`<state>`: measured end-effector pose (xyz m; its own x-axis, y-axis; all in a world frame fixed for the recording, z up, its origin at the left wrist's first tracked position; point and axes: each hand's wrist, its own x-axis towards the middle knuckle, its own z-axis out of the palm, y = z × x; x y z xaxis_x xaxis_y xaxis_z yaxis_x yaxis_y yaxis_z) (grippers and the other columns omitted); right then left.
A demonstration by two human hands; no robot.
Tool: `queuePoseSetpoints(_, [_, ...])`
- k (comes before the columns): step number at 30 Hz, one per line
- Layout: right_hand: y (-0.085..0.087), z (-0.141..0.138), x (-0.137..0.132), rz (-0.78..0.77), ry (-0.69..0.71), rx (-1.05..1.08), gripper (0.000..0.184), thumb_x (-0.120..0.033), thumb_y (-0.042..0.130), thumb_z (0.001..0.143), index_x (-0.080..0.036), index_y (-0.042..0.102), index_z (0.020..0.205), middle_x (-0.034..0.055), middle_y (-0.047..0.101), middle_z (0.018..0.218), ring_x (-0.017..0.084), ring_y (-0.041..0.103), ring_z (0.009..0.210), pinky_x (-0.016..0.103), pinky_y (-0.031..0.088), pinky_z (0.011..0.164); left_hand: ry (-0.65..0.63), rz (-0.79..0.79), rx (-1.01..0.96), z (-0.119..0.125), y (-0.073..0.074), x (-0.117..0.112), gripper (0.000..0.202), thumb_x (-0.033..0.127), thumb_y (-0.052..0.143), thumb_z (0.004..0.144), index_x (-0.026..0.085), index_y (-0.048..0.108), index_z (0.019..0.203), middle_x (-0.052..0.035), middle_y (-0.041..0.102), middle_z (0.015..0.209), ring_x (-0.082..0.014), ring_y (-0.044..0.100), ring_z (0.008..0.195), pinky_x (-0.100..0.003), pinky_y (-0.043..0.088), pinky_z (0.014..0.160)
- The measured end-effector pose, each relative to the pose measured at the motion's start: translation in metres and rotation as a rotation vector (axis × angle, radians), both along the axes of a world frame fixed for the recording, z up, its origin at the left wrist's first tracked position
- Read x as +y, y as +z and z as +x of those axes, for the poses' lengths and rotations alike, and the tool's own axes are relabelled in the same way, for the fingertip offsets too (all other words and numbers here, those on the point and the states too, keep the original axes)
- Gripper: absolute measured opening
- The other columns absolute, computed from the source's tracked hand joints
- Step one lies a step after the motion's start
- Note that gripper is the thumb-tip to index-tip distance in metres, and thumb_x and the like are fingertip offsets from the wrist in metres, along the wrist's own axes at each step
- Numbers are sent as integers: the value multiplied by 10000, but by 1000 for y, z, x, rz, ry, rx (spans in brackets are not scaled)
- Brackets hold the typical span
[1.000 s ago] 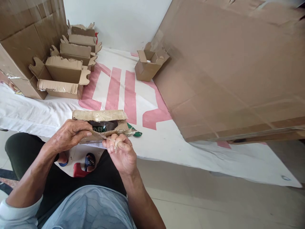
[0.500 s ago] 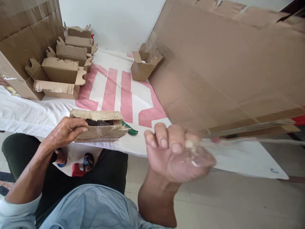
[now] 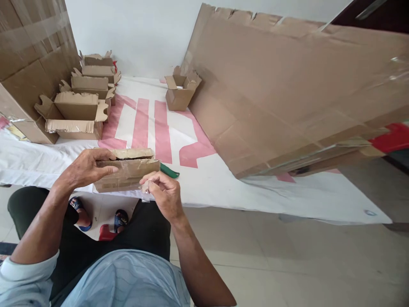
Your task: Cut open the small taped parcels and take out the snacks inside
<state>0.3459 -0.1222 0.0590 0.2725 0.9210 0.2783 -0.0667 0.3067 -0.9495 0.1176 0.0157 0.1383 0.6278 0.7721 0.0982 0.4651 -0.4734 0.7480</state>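
Note:
My left hand (image 3: 86, 168) grips the left end of a small brown cardboard box (image 3: 128, 170) whose top edge carries clear tape. My right hand (image 3: 161, 192) is pinched at the box's lower right corner, closed on a scrap of clear tape (image 3: 145, 192). The box is held over the near edge of a white sheet (image 3: 223, 187) with pink stripes. A green object (image 3: 171, 171) pokes out from behind the box on the sheet.
A row of several open small boxes (image 3: 76, 113) lines the left, beside a big carton (image 3: 28, 55). Another open small box (image 3: 180, 91) sits at the back. A large flat cardboard sheet (image 3: 287, 89) leans on the right. Tiled floor (image 3: 287, 260) lies below.
My right hand swung out to the right with a strip of clear tape, then came back to the box's lower right corner. The box's dark opening no longer shows.

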Motion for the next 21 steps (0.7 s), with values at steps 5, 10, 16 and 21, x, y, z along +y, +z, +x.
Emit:
queuePoseSetpoints(5, [-11,-5,4,-117,-24,29,170,-322,715,889,-238,690,744,13,763,720,154,678,641,282,568,617,42,264,335,29,13,-2,185,428,889,885,254,835,857,-21,770,753,-224,683,722,-328,467,726])
queuePoseSetpoints(10, [-12,-9,9,-138,-52,64,194,-355,726,897,-237,667,755,2,734,669,152,667,607,275,549,586,-71,306,356,39,11,7,167,273,811,920,249,802,754,3,721,657,-187,633,617,-311,422,637])
queuePoseSetpoints(16, [-5,-18,15,-142,-43,95,247,-441,764,919,-248,652,813,3,761,716,157,686,574,279,591,554,-92,257,206,33,9,3,367,333,889,920,191,878,1258,-87,900,1041,-244,817,864,-326,581,777])
queuePoseSetpoints(21, [-1,-25,17,-132,36,102,273,-494,747,972,-247,683,873,-12,720,684,183,731,606,302,629,595,-64,331,307,36,7,-4,525,429,1008,837,176,876,1277,-106,899,1022,-285,825,885,-355,575,785])
